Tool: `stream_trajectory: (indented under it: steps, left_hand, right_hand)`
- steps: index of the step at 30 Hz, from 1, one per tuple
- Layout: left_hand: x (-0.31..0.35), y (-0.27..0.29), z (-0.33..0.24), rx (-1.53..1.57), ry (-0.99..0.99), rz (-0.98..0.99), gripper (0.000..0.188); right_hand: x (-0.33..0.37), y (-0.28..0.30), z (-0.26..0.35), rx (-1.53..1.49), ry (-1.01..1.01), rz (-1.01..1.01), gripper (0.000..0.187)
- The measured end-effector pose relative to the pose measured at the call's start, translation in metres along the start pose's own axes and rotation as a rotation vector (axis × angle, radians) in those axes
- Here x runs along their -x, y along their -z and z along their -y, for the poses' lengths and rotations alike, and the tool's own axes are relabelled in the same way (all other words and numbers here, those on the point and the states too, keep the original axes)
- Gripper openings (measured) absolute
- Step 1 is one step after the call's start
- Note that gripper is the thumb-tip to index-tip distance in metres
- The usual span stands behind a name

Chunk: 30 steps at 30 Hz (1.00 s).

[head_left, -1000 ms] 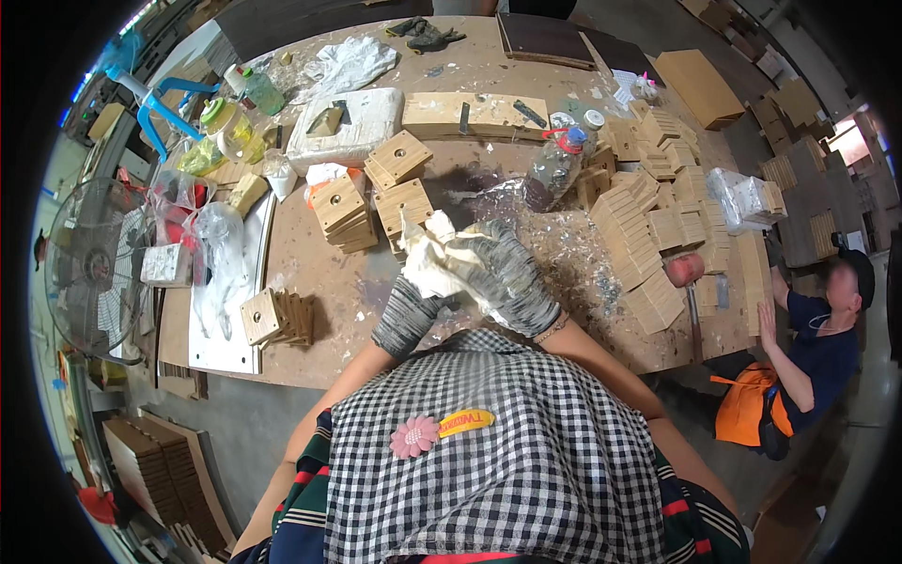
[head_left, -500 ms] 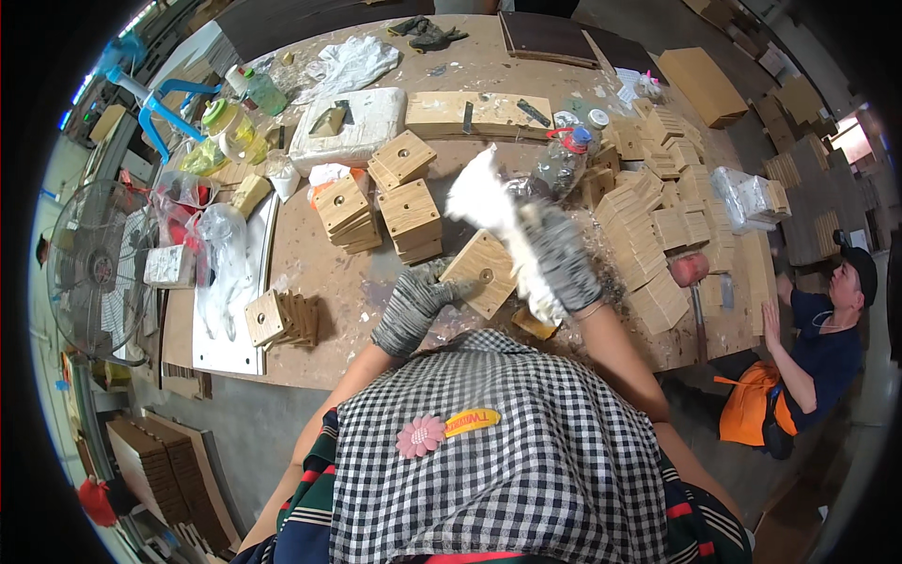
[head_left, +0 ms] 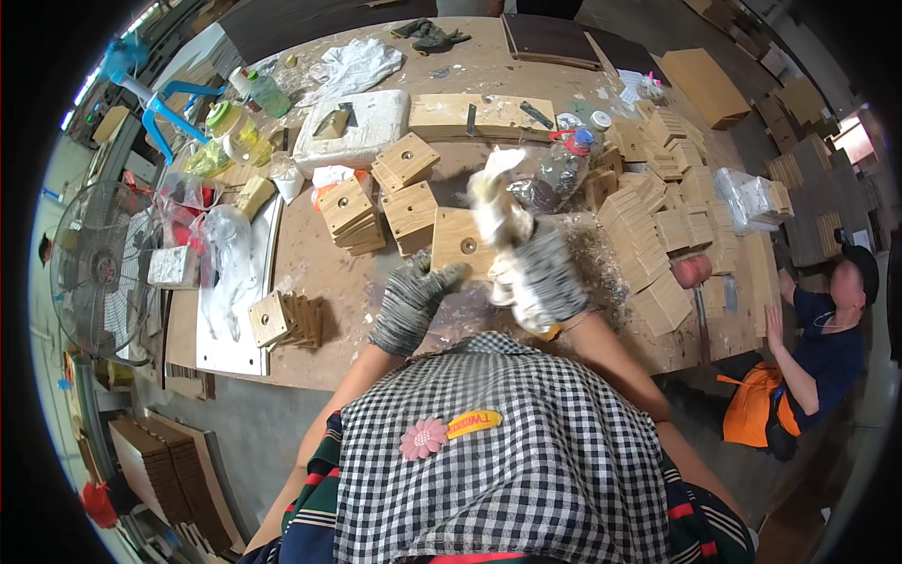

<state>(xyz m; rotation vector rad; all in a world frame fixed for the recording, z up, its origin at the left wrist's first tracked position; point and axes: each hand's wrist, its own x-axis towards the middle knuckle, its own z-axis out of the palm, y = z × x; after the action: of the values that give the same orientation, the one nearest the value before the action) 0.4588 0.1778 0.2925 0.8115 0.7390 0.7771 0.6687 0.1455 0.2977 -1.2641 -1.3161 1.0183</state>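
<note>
1. The wooden block (head_left: 454,233) is over the table (head_left: 349,299), long axis unclear.
2. Left hand (head_left: 413,297), nearer, pinches the block's near-left corner.
3. Right hand (head_left: 547,273), blurred, right of the block, clutches white cloth (head_left: 500,209) overlapping its right side.

Your left grip (head_left: 412,303) holds a wooden block (head_left: 452,241). Your right grip (head_left: 551,269), blurry, has a white rag (head_left: 498,212) over the block's three o'clock side. A red-headed hammer (head_left: 692,272) lies on the worktop (head_left: 352,287) at three o'clock; a fan (head_left: 103,266) is at nine.
</note>
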Motion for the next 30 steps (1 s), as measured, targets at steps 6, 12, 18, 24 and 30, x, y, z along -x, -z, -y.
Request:
stream_trajectory:
  steps: [6,12,18,24,30]
  left_hand:
    - [-0.001,-0.004,0.003,-0.134,0.113,0.048,0.045]
    - [-0.005,0.010,0.017,-0.122,-0.061,-0.014,0.032]
    - [-0.003,0.012,0.014,-0.418,-0.142,-0.007,0.030]
    - [-0.022,0.033,0.048,-0.343,-0.301,0.016,0.042]
    - [-0.046,0.029,0.057,0.492,0.098,-0.171,0.056]
  right_hand:
    - [-0.001,-0.025,-0.022,-0.262,-0.103,-0.234,0.034]
    - [-0.005,-0.001,-0.065,-0.712,-0.306,-0.484,0.023]
    - [0.014,-0.016,-0.024,0.267,0.158,-0.020,0.029]
    - [0.011,-0.007,-0.013,-0.475,-0.269,-0.411,0.023]
    - [0.010,-0.040,-0.004,0.113,0.153,-0.135,0.053]
